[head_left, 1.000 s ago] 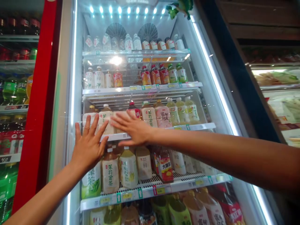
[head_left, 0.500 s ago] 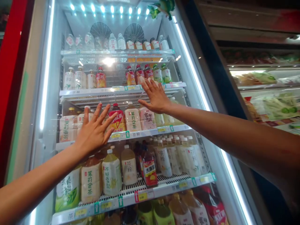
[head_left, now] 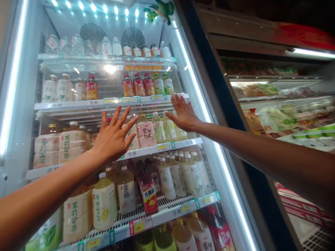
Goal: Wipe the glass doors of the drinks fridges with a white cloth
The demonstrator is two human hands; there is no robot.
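Note:
My left hand (head_left: 113, 136) is raised with its fingers spread, palm away from me, holding nothing. It overlaps the third shelf of a lit drinks cooler, near a pink-labelled bottle (head_left: 147, 131). My right hand (head_left: 184, 113), also open and empty, reaches towards the cooler's right side, in front of pale green bottles (head_left: 157, 126). Light reflections lie across the front, as on glass; whether either palm touches it I cannot tell. Below the hands stand a dark bottle with a red label (head_left: 148, 191) and a bottle of pale yellow drink (head_left: 104, 202).
Higher shelves carry red-capped bottles (head_left: 139, 85) and clear bottles (head_left: 77, 44). A bright light strip (head_left: 201, 94) runs down the cooler's right edge. Further right, an open chiller holds packed vegetables (head_left: 278, 116), with red-and-white boxes (head_left: 300, 202) lower down.
The view has swung right, so the cooler sits further left and more of the chiller shows. My right hand has moved right across the cooler front, and both hands stay spread.

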